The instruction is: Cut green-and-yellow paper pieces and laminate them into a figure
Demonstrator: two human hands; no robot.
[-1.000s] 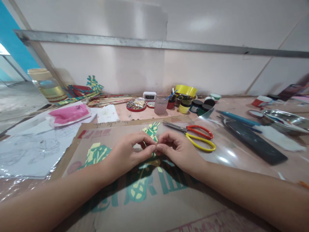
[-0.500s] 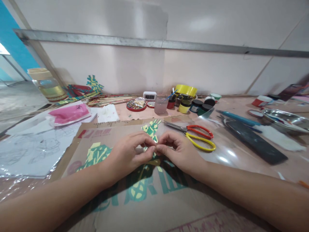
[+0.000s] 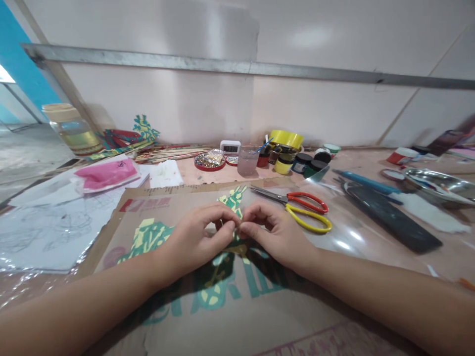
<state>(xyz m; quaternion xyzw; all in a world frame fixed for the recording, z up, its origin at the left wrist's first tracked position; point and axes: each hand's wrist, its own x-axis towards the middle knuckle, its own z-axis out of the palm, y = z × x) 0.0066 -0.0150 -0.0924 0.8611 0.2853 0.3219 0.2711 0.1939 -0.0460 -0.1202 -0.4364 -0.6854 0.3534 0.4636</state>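
Note:
My left hand (image 3: 202, 235) and my right hand (image 3: 276, 232) meet in front of me, fingertips pinched together. Between them is a cutout (image 3: 234, 199) painted green and yellow, its jagged top showing above my fingers. The fingers cover its middle and the exact grip. Under my hands lies a sheet of cardboard (image 3: 193, 329) with green and red print. Another green-and-yellow piece (image 3: 150, 236) rests on it, partly behind my left hand. A further patterned part (image 3: 211, 296) shows below my fingers in shadow. Scissors (image 3: 302, 210) with red and yellow handles lie just beyond my right hand.
Paint jars (image 3: 284, 164), a cup of cloudy water (image 3: 248, 160) and a red tray of small beads (image 3: 210, 160) line the back. Sketched papers (image 3: 48, 242) and a pink packet (image 3: 107, 174) lie left. A black case (image 3: 393, 217) and metal dish (image 3: 445, 183) are right.
My left thumb and fingertips have shifted slightly left, a little away from the right fingertips. The cutout's top has dipped slightly. The right hand and scissors look unmoved.

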